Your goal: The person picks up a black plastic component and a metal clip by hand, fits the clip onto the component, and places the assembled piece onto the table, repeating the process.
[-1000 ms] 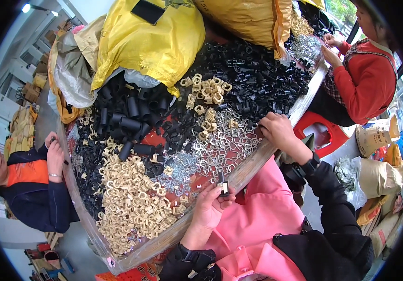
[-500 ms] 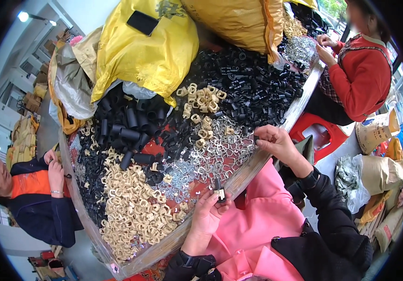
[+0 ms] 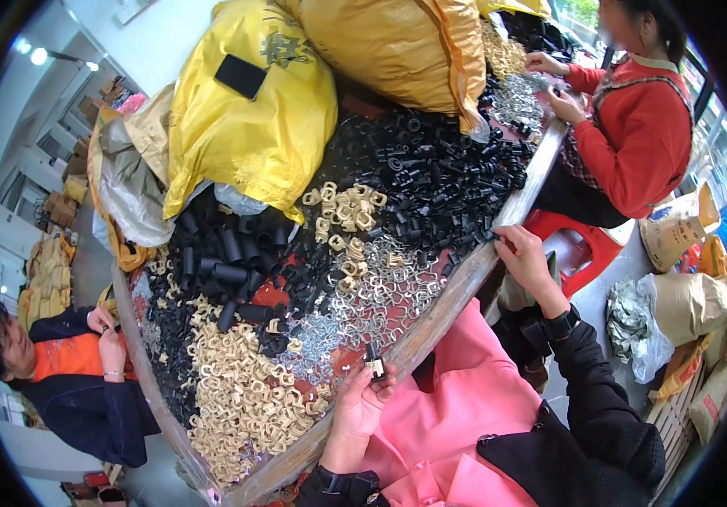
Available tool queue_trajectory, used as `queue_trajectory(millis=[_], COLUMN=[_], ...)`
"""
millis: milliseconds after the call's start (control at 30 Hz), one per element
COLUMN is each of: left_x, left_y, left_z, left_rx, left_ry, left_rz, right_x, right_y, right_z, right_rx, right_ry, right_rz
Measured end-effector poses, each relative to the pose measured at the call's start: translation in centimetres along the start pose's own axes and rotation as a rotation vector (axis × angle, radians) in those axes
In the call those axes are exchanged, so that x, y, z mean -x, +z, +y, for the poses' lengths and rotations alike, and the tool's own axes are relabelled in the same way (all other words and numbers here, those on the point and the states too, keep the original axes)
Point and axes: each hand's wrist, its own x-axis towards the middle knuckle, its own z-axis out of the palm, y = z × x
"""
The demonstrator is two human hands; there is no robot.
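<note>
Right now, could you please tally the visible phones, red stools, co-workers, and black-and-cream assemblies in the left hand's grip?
Phone: 1
Red stool: 1
Co-worker in orange, co-worker in red: 2
Black-and-cream assembly in left hand's grip: 1
Total: 5

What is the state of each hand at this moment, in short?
Left hand: closed, holding a narrow black part with a beige plastic-looking piece.
Right hand: closed, seemingly pinching a small black piece; its shape cannot be told.
</note>
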Motion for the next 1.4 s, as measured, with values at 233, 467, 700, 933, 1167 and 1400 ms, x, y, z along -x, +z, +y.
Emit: queue_trajectory(millis=[233, 467, 700, 933, 1167, 1400], left_x=[0.4, 3.6, 11.7, 19.8, 25.8, 28.6], left_y=[-2.1, -3.1, -6.9, -11.9, -15.9, -18.1], left_z=[-0.4, 0.1, -0.7, -2.0, -4.6, -6.8], left_rx=[0.02, 0.169, 0.288, 0.359, 0.483, 0.651], left_ry=[0.045, 0.225, 0.477, 0.671, 0.818, 0.851], left_rz=[0.065, 0.179, 0.261, 0.384, 0.433, 0.463], right_x=[-0.8, -3.0, -3.7, 5.0, 16.4, 21.5], right_y=[1.5, 1.9, 8.0, 18.0, 27.7, 30.9], right_z=[2.2, -0.1, -19.2, -35.9, -45.9, -48.9], right_rx=[0.086, -0.109, -0.362, -0.607, -0.724, -0.549], right_ry=[-0.153, -0.142, -0.422, -0.689, -1.108, -1.554], right_rz=[-0.117, -0.254, -0.81, -1.458, -1.47, -1.055])
